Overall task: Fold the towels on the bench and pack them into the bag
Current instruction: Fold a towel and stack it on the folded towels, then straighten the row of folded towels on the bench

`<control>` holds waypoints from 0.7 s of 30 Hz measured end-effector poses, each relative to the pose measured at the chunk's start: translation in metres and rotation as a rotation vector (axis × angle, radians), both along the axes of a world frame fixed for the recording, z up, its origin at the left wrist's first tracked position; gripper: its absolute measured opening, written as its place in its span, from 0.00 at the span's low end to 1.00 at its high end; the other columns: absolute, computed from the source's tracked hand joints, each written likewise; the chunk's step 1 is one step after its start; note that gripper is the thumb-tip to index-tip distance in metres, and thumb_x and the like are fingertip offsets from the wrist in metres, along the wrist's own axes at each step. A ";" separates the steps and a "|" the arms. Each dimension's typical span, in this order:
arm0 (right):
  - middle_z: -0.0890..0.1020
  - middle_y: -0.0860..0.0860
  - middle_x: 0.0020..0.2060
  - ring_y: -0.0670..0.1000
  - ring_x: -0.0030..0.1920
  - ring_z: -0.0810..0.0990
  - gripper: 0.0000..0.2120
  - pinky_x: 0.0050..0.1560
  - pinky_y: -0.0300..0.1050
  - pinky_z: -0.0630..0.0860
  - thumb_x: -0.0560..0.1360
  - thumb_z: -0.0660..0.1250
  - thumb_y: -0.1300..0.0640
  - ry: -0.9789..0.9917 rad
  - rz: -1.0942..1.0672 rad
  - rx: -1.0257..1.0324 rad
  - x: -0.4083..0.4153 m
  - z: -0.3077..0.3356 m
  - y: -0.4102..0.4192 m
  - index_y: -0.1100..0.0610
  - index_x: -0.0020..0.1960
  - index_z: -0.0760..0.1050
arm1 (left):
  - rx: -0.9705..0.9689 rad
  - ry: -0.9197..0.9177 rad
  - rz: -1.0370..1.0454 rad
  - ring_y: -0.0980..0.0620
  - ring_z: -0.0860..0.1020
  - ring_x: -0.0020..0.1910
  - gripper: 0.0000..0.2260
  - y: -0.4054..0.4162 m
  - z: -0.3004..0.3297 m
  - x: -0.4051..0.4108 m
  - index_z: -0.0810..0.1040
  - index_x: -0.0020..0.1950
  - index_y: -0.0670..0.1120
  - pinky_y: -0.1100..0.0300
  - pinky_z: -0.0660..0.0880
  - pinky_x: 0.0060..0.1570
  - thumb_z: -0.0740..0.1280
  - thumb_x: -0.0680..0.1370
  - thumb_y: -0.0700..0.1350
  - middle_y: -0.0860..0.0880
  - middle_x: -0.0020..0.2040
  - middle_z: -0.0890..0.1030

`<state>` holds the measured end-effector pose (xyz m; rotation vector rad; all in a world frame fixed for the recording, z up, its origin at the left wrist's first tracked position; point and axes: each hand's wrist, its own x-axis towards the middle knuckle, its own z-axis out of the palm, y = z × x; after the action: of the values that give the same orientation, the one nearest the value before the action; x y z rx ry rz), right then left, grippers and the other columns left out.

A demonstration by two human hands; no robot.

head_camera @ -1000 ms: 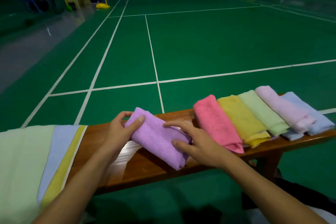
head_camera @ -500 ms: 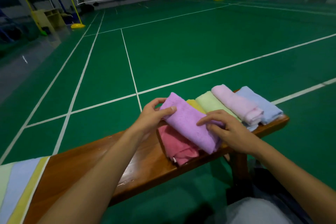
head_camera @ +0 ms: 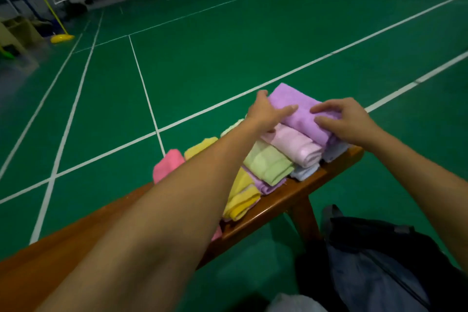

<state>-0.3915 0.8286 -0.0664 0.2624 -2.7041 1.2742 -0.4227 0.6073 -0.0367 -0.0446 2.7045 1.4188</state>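
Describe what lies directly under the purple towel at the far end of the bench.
Under the purple towel a light blue towel shows at the bench end, and the pale pink towel sits partly beneath it. How far either reaches underneath is hidden.

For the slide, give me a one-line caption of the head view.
Both hands, left hand and right hand, hold a folded purple towel over the far end of the towel row on the wooden bench.
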 end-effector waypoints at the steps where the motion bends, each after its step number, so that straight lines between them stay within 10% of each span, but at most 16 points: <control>1: 0.86 0.55 0.56 0.48 0.51 0.85 0.11 0.57 0.41 0.78 0.76 0.74 0.62 -0.052 -0.032 0.074 -0.009 -0.012 0.001 0.49 0.54 0.85 | -0.198 0.019 -0.083 0.41 0.77 0.67 0.43 0.004 -0.017 -0.002 0.62 0.81 0.49 0.47 0.79 0.59 0.79 0.73 0.60 0.43 0.72 0.73; 5: 0.71 0.57 0.63 0.58 0.34 0.86 0.11 0.46 0.49 0.85 0.76 0.72 0.56 -0.191 -0.117 0.197 -0.025 -0.032 -0.002 0.45 0.57 0.82 | -0.594 0.194 -0.262 0.39 0.70 0.73 0.32 0.003 -0.057 -0.005 0.69 0.79 0.55 0.47 0.69 0.69 0.69 0.78 0.65 0.41 0.73 0.74; 9: 0.67 0.58 0.65 0.63 0.51 0.78 0.15 0.64 0.60 0.77 0.78 0.68 0.52 -0.195 -0.172 0.375 -0.021 -0.027 -0.017 0.47 0.65 0.79 | -0.796 0.212 -0.306 0.37 0.71 0.70 0.23 0.003 -0.049 0.001 0.76 0.73 0.58 0.45 0.70 0.63 0.62 0.81 0.65 0.42 0.72 0.74; 15: 0.69 0.63 0.69 0.70 0.68 0.67 0.16 0.66 0.66 0.69 0.81 0.66 0.50 -0.121 -0.294 0.599 -0.007 0.014 -0.062 0.55 0.66 0.79 | -0.408 0.211 -0.244 0.48 0.80 0.62 0.19 -0.019 -0.011 0.042 0.82 0.66 0.51 0.50 0.78 0.60 0.70 0.77 0.57 0.51 0.64 0.83; 21: 0.78 0.56 0.59 0.61 0.60 0.78 0.12 0.60 0.57 0.77 0.79 0.67 0.49 0.170 -0.019 0.119 0.046 0.057 -0.137 0.52 0.58 0.83 | -0.448 0.526 -0.123 0.55 0.82 0.49 0.06 -0.121 0.048 0.119 0.82 0.54 0.52 0.49 0.81 0.51 0.68 0.80 0.51 0.56 0.51 0.84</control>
<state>-0.3459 0.6913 -0.0090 0.3402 -2.6333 1.0372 -0.3035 0.4861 0.0112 0.5252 3.3197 0.8531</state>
